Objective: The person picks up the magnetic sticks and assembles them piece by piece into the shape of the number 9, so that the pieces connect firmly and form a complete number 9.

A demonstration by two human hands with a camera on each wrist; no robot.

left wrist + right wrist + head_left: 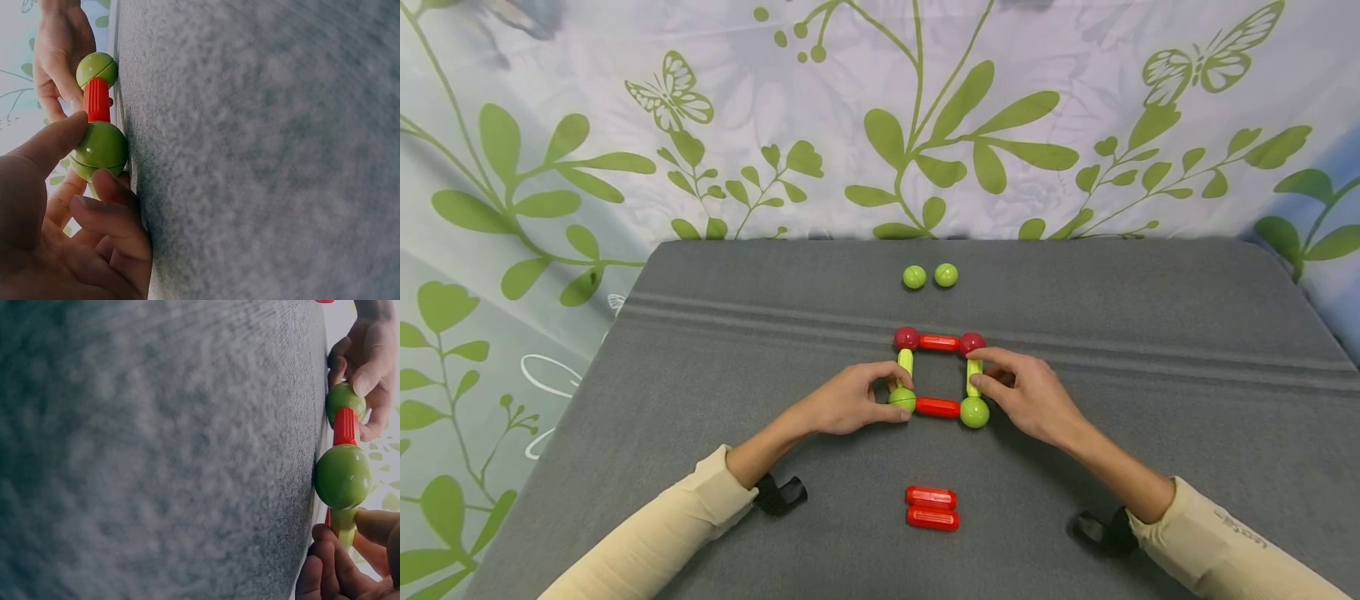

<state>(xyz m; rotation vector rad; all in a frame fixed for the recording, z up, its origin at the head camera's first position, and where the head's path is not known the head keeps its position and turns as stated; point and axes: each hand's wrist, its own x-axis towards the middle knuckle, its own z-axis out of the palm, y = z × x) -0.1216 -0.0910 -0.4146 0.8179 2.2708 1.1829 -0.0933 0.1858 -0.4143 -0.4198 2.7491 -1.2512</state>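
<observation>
left hand (859, 398), right hand (1028, 392) grip frame (938, 407) | table edge (805, 243) well apart

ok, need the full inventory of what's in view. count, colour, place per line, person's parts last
Table: 1, grey-covered, beneath the pieces
Backdrop: 1, pale with green leaves, behind table
Loose balls: 2, green, beyond the frame
Near corner balls: 2, green, frame
Far corner balls: 2, dark red, frame
Frame crossbars: 2, red, far and near sides
Frame side rods: 2, yellow-green, left and right
Loose rods: 2, red, nearest the viewer
Wrist devices: 2, black, by cuffs
Sleeves: 2, cream, forearms
Left hand: 1, bare, pinching near-left ball
Right hand: 1, bare, pinching right side rod
</observation>
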